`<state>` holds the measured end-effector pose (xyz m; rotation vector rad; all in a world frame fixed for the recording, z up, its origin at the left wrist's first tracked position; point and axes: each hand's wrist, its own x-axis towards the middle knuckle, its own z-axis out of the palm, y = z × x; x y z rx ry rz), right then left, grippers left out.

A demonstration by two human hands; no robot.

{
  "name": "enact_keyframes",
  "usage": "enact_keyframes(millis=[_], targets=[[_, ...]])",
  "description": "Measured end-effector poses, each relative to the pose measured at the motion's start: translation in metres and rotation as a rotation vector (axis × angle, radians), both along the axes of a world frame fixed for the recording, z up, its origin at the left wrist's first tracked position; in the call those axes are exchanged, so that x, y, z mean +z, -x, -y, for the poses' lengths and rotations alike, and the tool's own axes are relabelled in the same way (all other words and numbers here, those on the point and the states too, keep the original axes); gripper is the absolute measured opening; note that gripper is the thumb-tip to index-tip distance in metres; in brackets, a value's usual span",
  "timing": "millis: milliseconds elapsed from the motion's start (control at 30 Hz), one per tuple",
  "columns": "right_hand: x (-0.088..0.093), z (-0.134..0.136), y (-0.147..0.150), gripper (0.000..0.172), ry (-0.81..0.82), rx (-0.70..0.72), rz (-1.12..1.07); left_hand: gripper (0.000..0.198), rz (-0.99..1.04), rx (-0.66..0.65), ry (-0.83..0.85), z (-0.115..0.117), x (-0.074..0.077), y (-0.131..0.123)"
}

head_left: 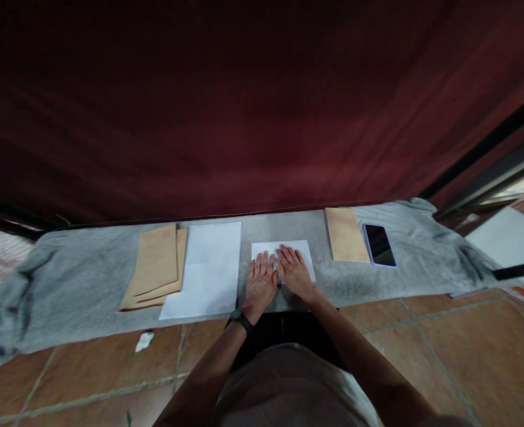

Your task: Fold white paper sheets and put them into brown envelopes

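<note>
My left hand (260, 280) and my right hand (294, 270) lie flat, side by side, on a folded white sheet of paper (301, 249) in the middle of a grey cloth (79, 284). Fingers of both hands are stretched out and point away from me. A black watch (241, 320) sits on my left wrist. To the left of my hands lies a stack of white paper (208, 267), and further left a pile of brown envelopes (155, 265).
One brown envelope (345, 235) and a dark phone (379, 245) lie to the right on the cloth. A dark red curtain (244, 107) hangs behind. The floor has brown tiles (422, 338), with a white scrap (144, 340) near the cloth's front edge.
</note>
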<state>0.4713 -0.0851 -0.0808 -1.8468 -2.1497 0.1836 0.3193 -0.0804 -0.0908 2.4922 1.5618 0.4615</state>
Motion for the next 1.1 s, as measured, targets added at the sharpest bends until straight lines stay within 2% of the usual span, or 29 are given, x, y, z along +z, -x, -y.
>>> enact_keyframes(millis=[400, 533, 600, 700, 767, 900, 1100], targets=[[-0.026, 0.000, -0.041, 0.051, -0.161, -0.139, 0.108, 0.056, -0.166, 0.043, -0.062, 0.001, -0.001, -0.002], [-0.025, 0.001, -0.041, 0.052, -0.161, -0.136, 0.116, 0.057, -0.136, 0.015, -0.067, -0.005, 0.000, -0.022], [-0.025, 0.001, -0.041, 0.052, -0.157, -0.131, 0.125, 0.057, -0.117, -0.035, -0.057, -0.012, 0.001, -0.035], [-0.024, 0.001, -0.041, 0.051, -0.159, -0.138, 0.130, 0.059, -0.107, -0.041, -0.033, -0.026, -0.001, -0.045], [-0.025, 0.001, -0.041, 0.051, -0.168, -0.145, 0.124, 0.061, -0.108, -0.031, -0.033, -0.033, -0.003, -0.042], [-0.026, 0.000, -0.041, 0.052, -0.175, -0.147, 0.115, 0.062, -0.119, 0.008, -0.052, -0.039, -0.006, -0.018], [-0.024, 0.001, -0.040, 0.052, -0.160, -0.153, 0.130, 0.062, -0.125, 0.138, -0.070, -0.028, -0.001, 0.006]])
